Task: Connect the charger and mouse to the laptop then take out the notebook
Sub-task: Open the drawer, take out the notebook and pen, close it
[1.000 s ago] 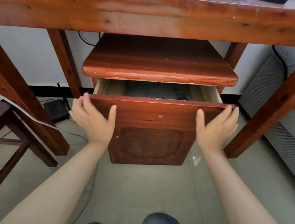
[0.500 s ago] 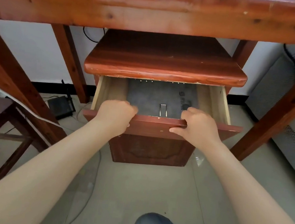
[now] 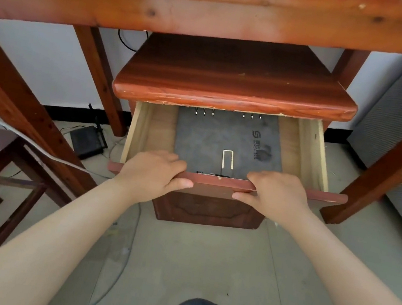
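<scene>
Pulled further out than before, the drawer [image 3: 226, 182] is exposing the grey notebook [image 3: 227, 140], with left hand [image 3: 153, 174] and right hand [image 3: 276, 194] both clamping its front edge.

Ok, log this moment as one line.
left hand: on drawer front | right hand: on drawer front | drawer: open | notebook: inside, untouched

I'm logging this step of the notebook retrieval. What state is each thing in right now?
drawer: pulled open, front edge gripped by both hands.
notebook: closed, lying flat inside the drawer, ring binding toward the back.
left hand: closed over the drawer front.
right hand: closed over the drawer front.
cabinet door below the drawer: shut.
</scene>
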`<state>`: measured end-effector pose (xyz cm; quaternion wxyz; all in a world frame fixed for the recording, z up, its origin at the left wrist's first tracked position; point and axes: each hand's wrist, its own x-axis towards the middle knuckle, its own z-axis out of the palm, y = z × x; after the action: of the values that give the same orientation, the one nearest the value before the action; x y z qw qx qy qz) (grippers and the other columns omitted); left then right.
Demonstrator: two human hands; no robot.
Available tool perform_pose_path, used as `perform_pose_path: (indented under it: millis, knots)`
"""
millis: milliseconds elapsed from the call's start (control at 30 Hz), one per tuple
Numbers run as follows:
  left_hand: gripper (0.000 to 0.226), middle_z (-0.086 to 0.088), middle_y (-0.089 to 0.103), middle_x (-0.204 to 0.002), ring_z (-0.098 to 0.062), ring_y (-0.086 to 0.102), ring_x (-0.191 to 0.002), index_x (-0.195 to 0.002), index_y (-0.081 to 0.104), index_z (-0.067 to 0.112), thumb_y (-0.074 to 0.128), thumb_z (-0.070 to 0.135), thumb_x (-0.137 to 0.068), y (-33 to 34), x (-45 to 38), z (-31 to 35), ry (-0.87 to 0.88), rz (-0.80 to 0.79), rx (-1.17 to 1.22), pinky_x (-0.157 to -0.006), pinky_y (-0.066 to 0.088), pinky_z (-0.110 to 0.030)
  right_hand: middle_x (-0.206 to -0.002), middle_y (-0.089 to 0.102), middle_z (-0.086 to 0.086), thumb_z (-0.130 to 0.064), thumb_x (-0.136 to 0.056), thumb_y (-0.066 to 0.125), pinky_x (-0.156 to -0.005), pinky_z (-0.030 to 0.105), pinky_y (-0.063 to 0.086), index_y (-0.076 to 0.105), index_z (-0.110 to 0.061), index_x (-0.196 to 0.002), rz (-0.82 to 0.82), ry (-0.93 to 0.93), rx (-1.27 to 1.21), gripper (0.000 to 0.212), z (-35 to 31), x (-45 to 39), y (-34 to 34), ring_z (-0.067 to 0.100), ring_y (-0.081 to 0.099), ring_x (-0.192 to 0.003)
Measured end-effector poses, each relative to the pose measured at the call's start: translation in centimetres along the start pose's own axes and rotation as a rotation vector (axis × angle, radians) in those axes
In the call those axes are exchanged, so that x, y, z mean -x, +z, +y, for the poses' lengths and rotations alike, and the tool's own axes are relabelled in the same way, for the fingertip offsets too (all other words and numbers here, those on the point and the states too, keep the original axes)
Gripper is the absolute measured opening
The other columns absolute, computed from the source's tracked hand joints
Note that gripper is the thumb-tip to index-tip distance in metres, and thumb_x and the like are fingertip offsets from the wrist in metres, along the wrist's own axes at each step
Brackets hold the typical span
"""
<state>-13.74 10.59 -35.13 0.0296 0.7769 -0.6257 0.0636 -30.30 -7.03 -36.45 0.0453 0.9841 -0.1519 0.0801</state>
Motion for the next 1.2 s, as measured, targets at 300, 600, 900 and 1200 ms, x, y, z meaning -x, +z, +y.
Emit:
perform_pose_path:
  millis: [300,600,900,1200]
  knots:
    - [0.086,-0.008,0.061,-0.05,-0.023,0.059,-0.046,-0.058,0.06,0.005,-0.004,0.056,-0.088,-0.4,1.5,1.6,0.075,0.131,-0.109,-0.036,0.035,-0.02,-0.085,0.069,0.007,-0.057,-0.082,0.051,-0.057,0.027,0.03,0.035,-0.018,-0.067,-0.029,-0.004,-0.038,0.045,-0.4,1.3,-0.3,0.029,0.064,-0.081]
    - [0.066,-0.008,0.065,-0.065,-0.024,0.063,-0.06,-0.069,0.06,0.007,0.02,0.056,-0.088,2.2,2.4,1.6,0.11,0.099,0.012,-0.048,0.047,-0.025,-0.114,0.06,0.0,-0.053,-0.086,0.047,-0.074,0.031,0.042,0.056,-0.019,-0.11,-0.287,-0.005,-0.36,0.042,-1.1,1.8,0.6,0.021,0.055,-0.107]
    - [0.031,-0.012,0.063,-0.115,-0.028,0.057,-0.104,-0.11,0.057,0.009,0.039,0.03,-0.096,2.6,-0.5,0.6,-0.528,-0.143,0.455,-0.087,0.044,-0.034,-0.112,0.061,0.022,-0.02,-0.09,0.049,-0.075,0.033,0.045,0.059,0.003,-0.104,-0.583,0.143,-0.409,0.028,-1.8,-3.2,0.9,0.03,0.055,-0.094]
    - [0.053,-0.005,0.044,-0.142,-0.024,0.042,-0.129,-0.135,0.039,0.01,0.057,0.029,-0.089,2.5,-3.1,1.4,-0.839,-0.184,0.984,-0.099,0.034,-0.026,-0.115,0.058,0.022,-0.014,-0.096,0.038,-0.068,0.036,0.044,0.042,0.001,-0.116,-0.161,0.715,-0.245,0.025,1.5,-2.0,-0.2,0.036,0.058,-0.099]
